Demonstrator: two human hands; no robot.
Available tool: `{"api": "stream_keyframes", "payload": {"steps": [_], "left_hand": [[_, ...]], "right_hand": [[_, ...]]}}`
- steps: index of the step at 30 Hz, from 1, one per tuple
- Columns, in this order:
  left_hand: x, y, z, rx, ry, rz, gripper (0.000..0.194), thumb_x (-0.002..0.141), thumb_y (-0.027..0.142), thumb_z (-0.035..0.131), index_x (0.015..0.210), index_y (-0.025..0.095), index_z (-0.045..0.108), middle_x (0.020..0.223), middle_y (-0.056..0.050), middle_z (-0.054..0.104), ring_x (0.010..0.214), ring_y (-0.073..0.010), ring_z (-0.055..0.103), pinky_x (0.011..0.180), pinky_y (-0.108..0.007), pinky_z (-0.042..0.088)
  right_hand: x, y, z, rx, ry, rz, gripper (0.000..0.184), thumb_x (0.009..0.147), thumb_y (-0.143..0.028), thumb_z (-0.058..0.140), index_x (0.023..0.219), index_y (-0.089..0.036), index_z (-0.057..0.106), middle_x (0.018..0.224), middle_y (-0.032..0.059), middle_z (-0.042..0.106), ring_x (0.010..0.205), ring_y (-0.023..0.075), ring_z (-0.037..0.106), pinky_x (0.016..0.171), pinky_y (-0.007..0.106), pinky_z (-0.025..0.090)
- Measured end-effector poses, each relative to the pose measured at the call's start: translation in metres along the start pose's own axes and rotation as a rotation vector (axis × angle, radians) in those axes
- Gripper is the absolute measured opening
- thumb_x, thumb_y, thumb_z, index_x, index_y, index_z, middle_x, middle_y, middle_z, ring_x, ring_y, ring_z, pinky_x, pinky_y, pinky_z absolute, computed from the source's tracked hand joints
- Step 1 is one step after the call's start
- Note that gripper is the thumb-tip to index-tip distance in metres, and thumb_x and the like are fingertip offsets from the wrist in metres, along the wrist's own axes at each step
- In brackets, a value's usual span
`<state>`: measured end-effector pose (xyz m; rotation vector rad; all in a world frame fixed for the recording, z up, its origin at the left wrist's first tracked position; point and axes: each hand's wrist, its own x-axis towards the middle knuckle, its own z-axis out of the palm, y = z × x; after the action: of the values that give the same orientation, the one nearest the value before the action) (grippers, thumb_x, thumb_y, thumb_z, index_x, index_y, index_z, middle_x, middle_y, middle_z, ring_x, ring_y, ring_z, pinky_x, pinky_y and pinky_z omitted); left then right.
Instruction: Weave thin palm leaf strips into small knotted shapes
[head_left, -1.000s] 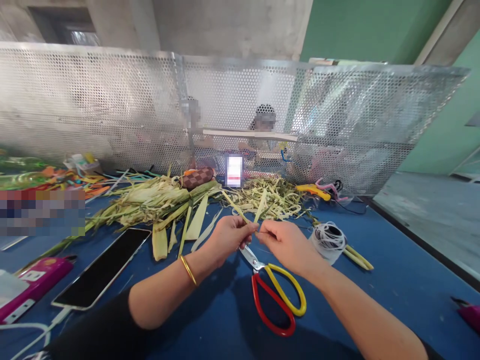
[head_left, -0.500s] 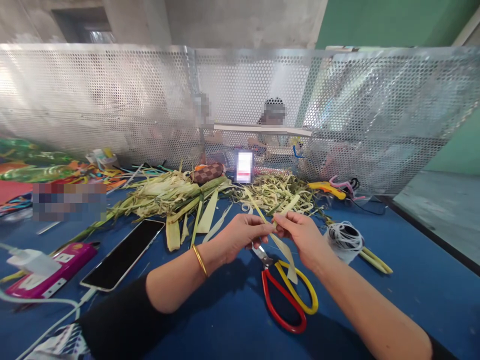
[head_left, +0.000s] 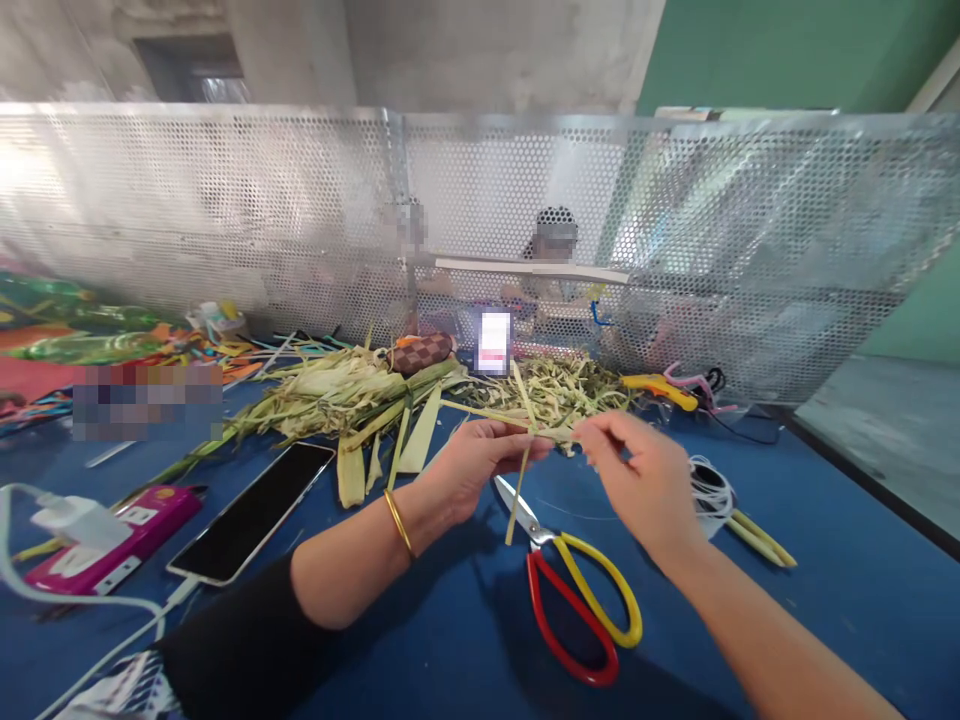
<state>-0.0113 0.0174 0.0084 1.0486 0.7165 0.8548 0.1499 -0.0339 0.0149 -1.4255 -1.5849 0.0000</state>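
Note:
My left hand (head_left: 476, 460), with a gold bangle on its wrist, pinches two narrow pale-green plant strips where they cross. One leaf strip (head_left: 484, 411) runs sideways, from the far left toward my right fingers. The crossing strip (head_left: 519, 492) hangs down toward me, and its upper end sticks up behind my left fingers. My right hand (head_left: 649, 485) is closed at the right end of the sideways strip, its fingertips pinching it. Below my hands lie scissors (head_left: 538, 536) with one red and one yellow handle, blades slightly apart on the blue table (head_left: 420, 640).
Husk-like leaves (head_left: 337, 390) and a heap of shredded strips (head_left: 574, 390) lie behind my hands. On the left are a phone (head_left: 251, 515) and a magenta power strip (head_left: 161, 510). A white cord coil (head_left: 709, 490) lies right. A perforated metal screen (head_left: 300, 220) stands behind; a person sits beyond.
My right hand has moved right and away from my left hand. The strips have turned: one now lies sideways between the hands, the other crosses it. The wide dangling end no longer shows.

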Motion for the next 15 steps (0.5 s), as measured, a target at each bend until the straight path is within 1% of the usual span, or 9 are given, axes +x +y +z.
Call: {"api": "stream_keyframes", "payload": {"steps": [2, 3, 4, 6, 8, 10, 12, 15], "left_hand": [[0.0, 0.0, 0.001, -0.063, 0.009, 0.03, 0.013, 0.063, 0.019, 0.075, 0.071, 0.011, 0.069, 0.078, -0.008, 0.072, 0.074, -0.0129, 0.064, 0.076, -0.024, 0.047], [-0.001, 0.0, 0.002, -0.085, 0.015, 0.038, 0.012, 0.062, 0.018, 0.075, 0.071, 0.011, 0.069, 0.077, -0.007, 0.071, 0.072, -0.0128, 0.064, 0.074, -0.024, 0.047], [-0.001, -0.001, 0.003, -0.097, 0.021, 0.042, 0.012, 0.062, 0.018, 0.075, 0.07, 0.011, 0.069, 0.076, -0.007, 0.071, 0.07, -0.0125, 0.063, 0.071, -0.024, 0.047], [-0.003, -0.002, 0.005, -0.093, 0.023, 0.044, 0.012, 0.063, 0.018, 0.074, 0.071, 0.011, 0.07, 0.072, -0.006, 0.07, 0.064, -0.011, 0.06, 0.062, -0.022, 0.045], [-0.004, -0.004, 0.006, -0.082, 0.014, 0.045, 0.011, 0.064, 0.017, 0.073, 0.071, 0.01, 0.07, 0.069, -0.006, 0.069, 0.058, -0.0094, 0.057, 0.055, -0.021, 0.042], [-0.004, -0.005, 0.006, -0.092, 0.017, 0.042, 0.01, 0.063, 0.016, 0.073, 0.069, 0.01, 0.069, 0.069, -0.006, 0.068, 0.055, -0.0093, 0.055, 0.052, -0.022, 0.042], [-0.003, -0.006, 0.006, -0.111, 0.033, 0.037, 0.009, 0.062, 0.015, 0.073, 0.067, 0.01, 0.067, 0.07, -0.006, 0.069, 0.055, -0.0105, 0.056, 0.053, -0.023, 0.043], [-0.001, -0.008, 0.005, -0.127, 0.072, 0.037, 0.009, 0.061, 0.012, 0.073, 0.067, 0.011, 0.066, 0.069, -0.006, 0.069, 0.059, -0.012, 0.059, 0.055, -0.023, 0.046]], "right_hand": [[-0.008, -0.007, 0.009, 0.074, -0.23, 0.072, 0.03, 0.085, -0.042, 0.048, 0.069, -0.02, 0.063, 0.055, -0.0008, 0.058, 0.05, 0.0137, 0.051, 0.048, 0.024, 0.036], [-0.012, -0.009, 0.016, 0.102, -0.305, 0.111, 0.031, 0.084, -0.043, 0.049, 0.068, -0.02, 0.063, 0.052, -0.0014, 0.056, 0.048, 0.013, 0.049, 0.046, 0.024, 0.034], [-0.016, -0.009, 0.023, 0.128, -0.35, 0.143, 0.033, 0.083, -0.044, 0.05, 0.065, -0.019, 0.062, 0.05, -0.0017, 0.053, 0.046, 0.0126, 0.048, 0.045, 0.023, 0.033], [-0.022, -0.009, 0.036, 0.189, -0.382, 0.201, 0.036, 0.082, -0.044, 0.049, 0.059, -0.018, 0.059, 0.047, -0.0022, 0.049, 0.045, 0.0121, 0.045, 0.044, 0.023, 0.033], [-0.025, -0.008, 0.041, 0.236, -0.387, 0.217, 0.035, 0.084, -0.042, 0.046, 0.059, -0.019, 0.057, 0.047, -0.0026, 0.048, 0.046, 0.0121, 0.045, 0.046, 0.023, 0.034], [-0.025, -0.009, 0.039, 0.236, -0.395, 0.186, 0.032, 0.084, -0.038, 0.045, 0.061, -0.019, 0.056, 0.048, -0.0029, 0.046, 0.048, 0.0123, 0.044, 0.048, 0.023, 0.034], [-0.023, -0.009, 0.035, 0.216, -0.411, 0.145, 0.031, 0.083, -0.036, 0.046, 0.058, -0.02, 0.054, 0.049, -0.0032, 0.045, 0.048, 0.012, 0.042, 0.048, 0.023, 0.032], [-0.021, -0.009, 0.032, 0.246, -0.47, 0.144, 0.031, 0.082, -0.034, 0.047, 0.055, -0.019, 0.051, 0.049, -0.0037, 0.042, 0.048, 0.0112, 0.04, 0.048, 0.023, 0.03]]}}
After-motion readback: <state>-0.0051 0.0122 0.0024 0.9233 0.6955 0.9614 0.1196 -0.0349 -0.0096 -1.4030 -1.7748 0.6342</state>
